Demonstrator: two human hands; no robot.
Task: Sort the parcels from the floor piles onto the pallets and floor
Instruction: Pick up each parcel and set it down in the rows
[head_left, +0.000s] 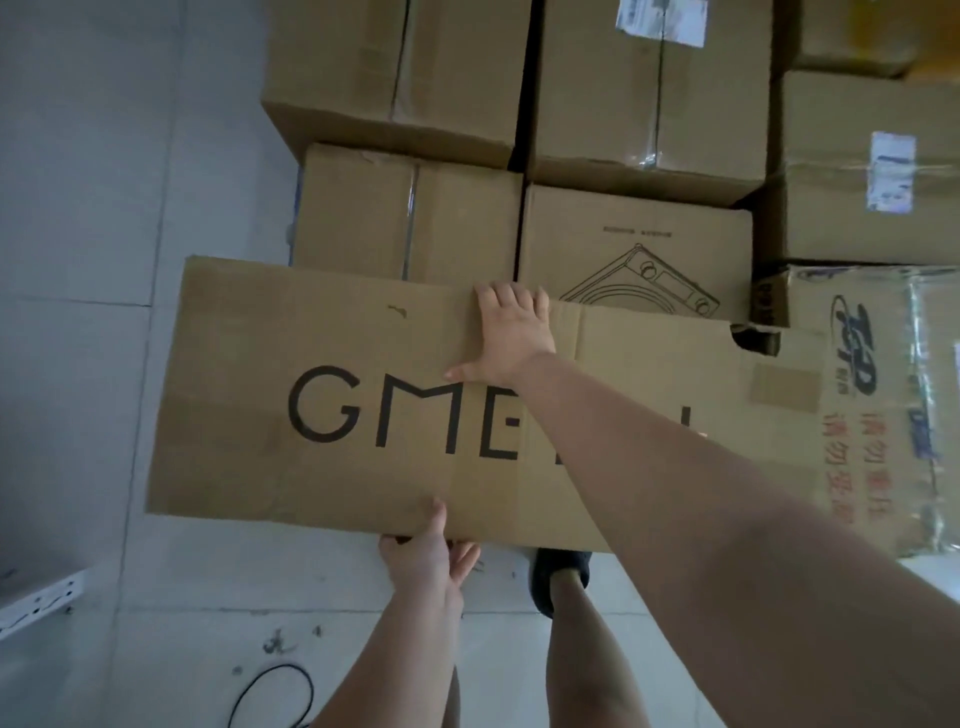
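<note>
Two hands holding carton (363, 364) | long axis lying left-right | left hand (423, 556) pinching near edge | right hand (511, 332) curling over far edge

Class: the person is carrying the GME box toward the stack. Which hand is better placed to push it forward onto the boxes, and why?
Left. The left hand grips the GME box at its near edge, behind it; the right hand lies on the far edge, beside the stack.

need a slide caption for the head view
Left hand and right hand grip a long brown GME-printed cardboard box before stacked brown cardboard cartons.
</note>
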